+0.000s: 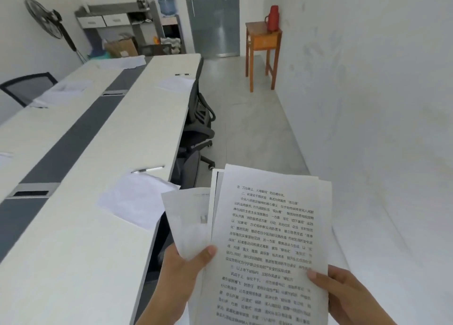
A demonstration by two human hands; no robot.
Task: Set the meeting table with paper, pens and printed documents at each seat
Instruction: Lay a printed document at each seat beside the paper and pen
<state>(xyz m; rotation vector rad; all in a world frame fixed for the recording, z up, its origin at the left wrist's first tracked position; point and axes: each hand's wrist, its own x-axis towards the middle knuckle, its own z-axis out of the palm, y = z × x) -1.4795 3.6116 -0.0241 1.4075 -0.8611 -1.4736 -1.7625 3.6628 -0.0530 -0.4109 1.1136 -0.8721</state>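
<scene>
I hold a stack of printed documents [269, 238] at the lower right, beside the long white meeting table [81, 238]. My left hand [181, 273] pinches one sheet fanned out to the left of the stack. My right hand [348, 297] grips the stack's right edge. On the table's near right side lies blank paper [137, 199] with a pen [147, 169] just beyond it. Farther along the same side lie more paper [175, 83] and another pen [182, 74]. Paper [63, 92] also lies on the table's left side.
Black office chairs [198, 128] are tucked under the table's right edge, and another chair [27, 86] stands at the left. A wooden side table [263, 52] with a red thermos [273, 18] stands by the right wall. A fan, shelves and a water dispenser are at the far end.
</scene>
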